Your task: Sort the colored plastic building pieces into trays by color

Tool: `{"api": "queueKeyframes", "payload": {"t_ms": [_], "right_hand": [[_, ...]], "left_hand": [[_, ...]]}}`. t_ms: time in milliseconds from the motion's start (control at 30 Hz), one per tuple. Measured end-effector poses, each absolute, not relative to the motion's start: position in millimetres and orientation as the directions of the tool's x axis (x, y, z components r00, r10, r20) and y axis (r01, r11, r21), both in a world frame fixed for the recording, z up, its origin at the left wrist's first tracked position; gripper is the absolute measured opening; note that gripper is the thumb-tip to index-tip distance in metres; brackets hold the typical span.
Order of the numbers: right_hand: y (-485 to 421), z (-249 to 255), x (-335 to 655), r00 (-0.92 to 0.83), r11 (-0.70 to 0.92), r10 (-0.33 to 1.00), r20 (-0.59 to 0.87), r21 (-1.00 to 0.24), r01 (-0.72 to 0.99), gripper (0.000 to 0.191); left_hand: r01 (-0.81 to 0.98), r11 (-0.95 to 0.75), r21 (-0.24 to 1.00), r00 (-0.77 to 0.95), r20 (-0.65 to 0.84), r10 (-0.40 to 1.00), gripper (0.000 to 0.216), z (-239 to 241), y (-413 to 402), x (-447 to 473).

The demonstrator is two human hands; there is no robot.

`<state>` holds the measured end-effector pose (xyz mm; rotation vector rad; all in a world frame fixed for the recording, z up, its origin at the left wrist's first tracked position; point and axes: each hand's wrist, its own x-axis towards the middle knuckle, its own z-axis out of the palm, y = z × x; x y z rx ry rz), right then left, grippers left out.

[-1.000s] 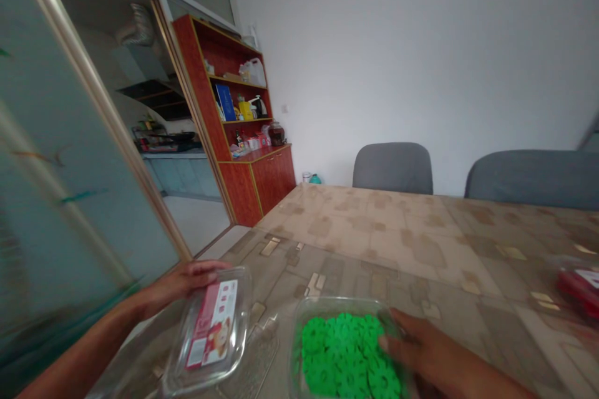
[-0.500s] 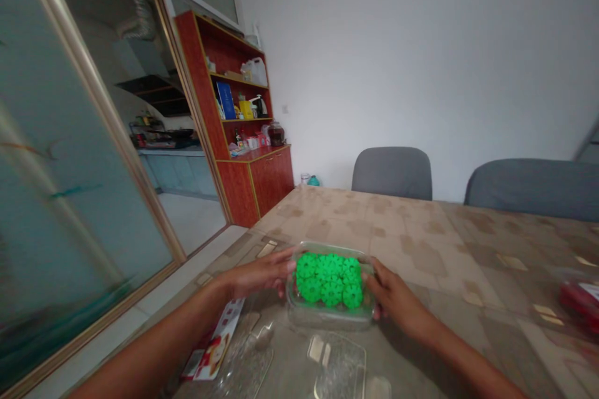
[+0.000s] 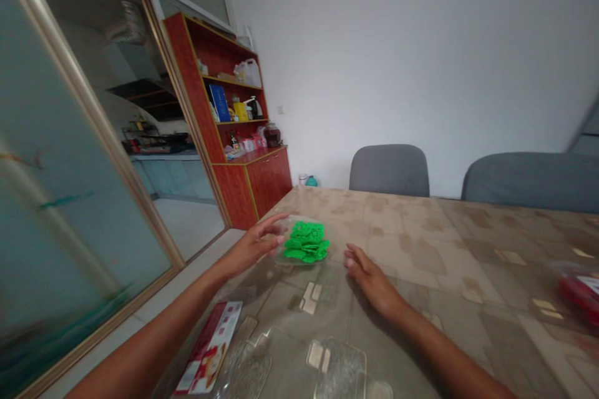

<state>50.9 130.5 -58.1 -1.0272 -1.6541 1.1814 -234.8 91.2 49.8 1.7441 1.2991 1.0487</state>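
A clear plastic container stands on the table, farther from me than my forearms' middle. Inside it is a heap of bright green, flower-shaped plastic pieces. My left hand lies along the container's left side with fingers stretched out; its fingertips overlap the rim, and whether they touch it I cannot tell. To the right of the container, my right hand hovers apart from it, holding nothing, its fingers extended toward the container.
Below my left forearm lies a red and white printed card, beside crinkled clear plastic. At the far right sits a red package. Grey chairs line the patterned table's far side. A red-brown cabinet stands beyond.
The container of green pieces has moved away from me and slightly left, onto the table farther off. My right hand has let go of it; my left hand has loosened beside it.
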Motion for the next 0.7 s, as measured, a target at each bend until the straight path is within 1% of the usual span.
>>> {"api": "queueKeyframes", "payload": {"t_ms": [100, 200, 333, 433, 500, 600, 667, 700], "right_hand": [[132.6, -58.9, 49.3, -0.262, 0.236, 0.947, 0.187, -0.957, 0.17, 0.078], [138.0, -61.5, 52.1, -0.216, 0.231, 0.957, 0.191, -0.956, 0.179, 0.075], [141.9, -64.4, 56.1, -0.207, 0.219, 0.961, 0.183, -0.962, 0.162, 0.07], [140.6, -61.6, 56.5, -0.221, 0.232, 0.956, 0.195, -0.96, 0.154, 0.06], [139.4, -58.1, 56.4, -0.237, 0.248, 0.949, 0.208, -0.957, 0.151, 0.053], [138.5, -53.4, 57.7, -0.263, 0.268, 0.939, 0.222, -0.951, 0.153, 0.051], [137.7, -52.1, 60.1, -0.286, 0.274, 0.932, 0.222, -0.949, 0.155, 0.054], [136.9, -51.9, 61.7, -0.302, 0.274, 0.928, 0.219, -0.949, 0.154, 0.055]], "left_hand": [[0.517, -0.368, 0.773, 0.192, 0.314, 0.93, 0.058, 41.9, 85.2, -225.8], [0.618, -0.495, 0.611, 0.273, 0.423, 0.864, 0.052, 33.3, 76.1, -214.2], [0.69, -0.599, 0.406, 0.378, 0.504, 0.777, 0.048, 25.5, 63.4, -201.4], [0.715, -0.635, 0.292, 0.432, 0.528, 0.731, 0.051, 22.5, 54.1, -195.1], [0.72, -0.651, 0.24, 0.469, 0.523, 0.712, 0.052, 21.9, 48.1, -193.0], [0.706, -0.679, 0.202, 0.506, 0.526, 0.683, 0.054, 22.9, 40.8, -194.1], [0.695, -0.684, 0.222, 0.489, 0.552, 0.675, 0.054, 24.6, 38.5, -197.6], [0.692, -0.676, 0.254, 0.456, 0.572, 0.682, 0.054, 25.7, 38.9, -199.8]]}}
